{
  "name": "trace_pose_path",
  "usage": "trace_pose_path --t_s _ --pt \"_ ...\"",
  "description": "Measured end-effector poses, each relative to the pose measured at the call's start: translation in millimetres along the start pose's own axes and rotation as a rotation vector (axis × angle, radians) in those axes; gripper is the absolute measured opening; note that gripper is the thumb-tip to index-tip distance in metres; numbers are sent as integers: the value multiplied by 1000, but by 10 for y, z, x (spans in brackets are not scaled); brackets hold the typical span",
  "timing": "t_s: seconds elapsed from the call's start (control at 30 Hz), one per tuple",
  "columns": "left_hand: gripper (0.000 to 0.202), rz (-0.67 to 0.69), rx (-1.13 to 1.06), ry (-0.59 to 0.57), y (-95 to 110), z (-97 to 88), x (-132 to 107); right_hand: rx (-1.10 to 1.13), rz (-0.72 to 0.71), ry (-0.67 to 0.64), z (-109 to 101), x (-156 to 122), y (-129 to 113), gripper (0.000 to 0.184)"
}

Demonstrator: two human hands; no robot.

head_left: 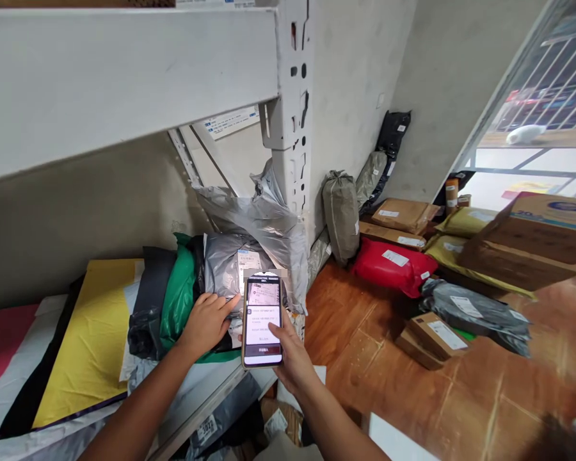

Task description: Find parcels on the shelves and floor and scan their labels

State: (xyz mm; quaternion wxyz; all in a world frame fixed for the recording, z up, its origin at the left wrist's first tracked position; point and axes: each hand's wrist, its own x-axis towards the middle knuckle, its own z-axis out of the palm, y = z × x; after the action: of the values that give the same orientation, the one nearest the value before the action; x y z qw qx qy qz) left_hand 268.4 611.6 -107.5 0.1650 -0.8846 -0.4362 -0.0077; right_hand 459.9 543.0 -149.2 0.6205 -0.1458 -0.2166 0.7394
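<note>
My right hand [288, 352] is closed around a smartphone [263, 323], its thumb over the lit screen. The screen shows a picture of a label above lines of text. Behind the phone, on the shelf, a grey plastic parcel [221, 259] carries a white label [248, 262], partly covered by the phone. My left hand [210, 323] grips the front of this parcel, its index finger stretched toward the label; some of its fingertips are hidden. Loose grey plastic [269, 224] bunches up behind. Left of the hand stand a green bag [176, 294] and a dark grey bag [152, 301].
A white metal rack post [295, 128] rises beside the parcel, and a beam [134, 83] crosses above. A yellow parcel [86, 339] lies on the shelf at left. Across the wooden floor [360, 333] are a red parcel [391, 266], cardboard boxes [434, 339] and several bagged parcels.
</note>
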Motion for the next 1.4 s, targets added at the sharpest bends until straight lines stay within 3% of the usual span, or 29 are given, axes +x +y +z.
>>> trace_pose_path --t_s 0.17,0.53,0.9,1.4 --pt "45 11 1 1 -10 24 1 -87 -96 99 -62 23 137 49" --pt "43 6 2 6 -2 25 1 -87 -72 -44 -50 -71 63 72" --pt "43 -3 -2 3 16 15 7 -111 -38 -21 -55 -128 24 74" --pt "47 20 1 36 10 48 -1 -110 -54 -20 -9 -176 -29 63"
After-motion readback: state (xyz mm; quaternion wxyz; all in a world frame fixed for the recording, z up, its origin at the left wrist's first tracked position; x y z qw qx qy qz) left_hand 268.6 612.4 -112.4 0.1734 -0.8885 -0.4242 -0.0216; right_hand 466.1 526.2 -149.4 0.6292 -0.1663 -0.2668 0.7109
